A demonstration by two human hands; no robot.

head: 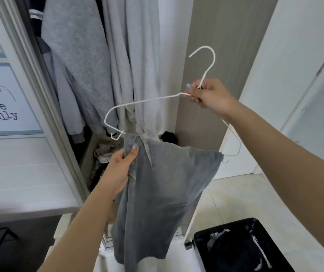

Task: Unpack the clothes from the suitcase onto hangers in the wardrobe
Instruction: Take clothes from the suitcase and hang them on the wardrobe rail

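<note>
Both my hands loaded: right hand (210,98) fingers pinch white hanger (147,100) at its neck; left hand (118,169) fingers clamp grey garment (167,193) near its top edge.

The hanger (147,101) was thin, white-coated wire, matt. The garment (167,183) was soft, matt grey cloth. The suitcase (201,250) looked hard and slightly glossy.

- Hanger (147,100): white, plain.
- Garment (167,183): mid grey with blue cast, no pattern; paler grey at collar edge.
- Sweatshirt (74,55) in wardrobe: heather grey, speckled.
- Robe (137,65): pale grey, plain.
- Wardrobe side panel (225,36): taupe.
- Suitcase (201,250): black.
- Floor (235,193): cream tiles.
- Sign (10,99): white, pale blue frame, dark lettering.
- Nails, left hand (118,169) and right hand (210,95): pale blue polish.
</note>
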